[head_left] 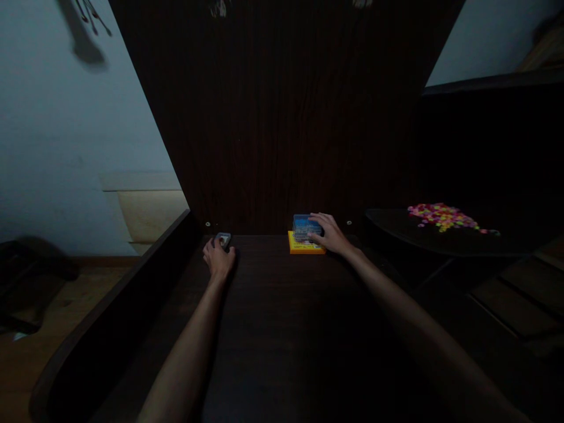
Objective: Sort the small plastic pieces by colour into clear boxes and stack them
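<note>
At the far left of the dark brown desktop (264, 294), my left hand (218, 259) closes its fingers round a small grey case-like object (224, 238); its exact kind is too dim to tell. My right hand (331, 236) grips the right side of a small stack of clear plastic cases (302, 225) with blue showing in the upper part. Thumb and fingers sit on its edge. Under that stack lies a flat yellow box (302, 249), whose right end is partly covered by my hand.
A tall dark panel (282, 117) rises behind the desktop, and a raised dark edge (114, 311) borders it on the left. On a rounded shelf (396, 232) to the right lies a pile of colourful small pieces (443, 217). Dark furniture (30, 288) stands at far left.
</note>
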`<state>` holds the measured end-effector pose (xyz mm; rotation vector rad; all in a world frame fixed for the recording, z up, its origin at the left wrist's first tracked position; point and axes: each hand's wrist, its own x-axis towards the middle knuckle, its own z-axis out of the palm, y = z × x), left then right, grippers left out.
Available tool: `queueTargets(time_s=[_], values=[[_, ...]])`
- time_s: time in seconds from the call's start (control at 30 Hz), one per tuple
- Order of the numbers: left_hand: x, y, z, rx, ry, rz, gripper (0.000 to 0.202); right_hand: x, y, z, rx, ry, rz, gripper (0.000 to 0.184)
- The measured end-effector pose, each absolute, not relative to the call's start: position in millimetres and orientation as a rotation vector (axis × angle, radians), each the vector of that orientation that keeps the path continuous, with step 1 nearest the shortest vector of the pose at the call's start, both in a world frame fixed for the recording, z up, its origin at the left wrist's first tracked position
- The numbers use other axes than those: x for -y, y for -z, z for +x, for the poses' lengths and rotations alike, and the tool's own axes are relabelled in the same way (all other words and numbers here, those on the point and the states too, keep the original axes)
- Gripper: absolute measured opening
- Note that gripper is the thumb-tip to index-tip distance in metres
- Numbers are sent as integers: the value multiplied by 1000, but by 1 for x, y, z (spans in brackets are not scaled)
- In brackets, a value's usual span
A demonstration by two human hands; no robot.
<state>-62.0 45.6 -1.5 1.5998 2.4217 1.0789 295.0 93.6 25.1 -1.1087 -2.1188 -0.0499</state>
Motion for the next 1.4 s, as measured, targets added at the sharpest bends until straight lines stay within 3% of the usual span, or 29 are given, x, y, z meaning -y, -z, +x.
queueTargets(time_s=[0.23, 0.43, 0.53, 0.77, 1.13, 1.4], values=[[-45, 0, -62, -2415, -1046, 1610, 37, -92, -29, 295, 2163, 49, -1153, 46], [-43, 1, -62, -2398, -1040, 1659, 29, -79, -29, 294, 2086, 9, -1279, 80], [-41, 5, -62, -2312, -1086, 1732, 25, -66, -28, 291, 2034, 12, -1283, 85], [-31, 6, -50, -1845, -1295, 1937, 32, -24, -30, 268, 2080, 9, -1170, 66], [10, -9, 9, -1106, -1307, 2126, 40, 6, -43, 210, 2486, -41, -876, 33], [8, -3, 11, -985, -1377, 1948, 46, 0, -61, 216, 2544, -209, -848, 35]])
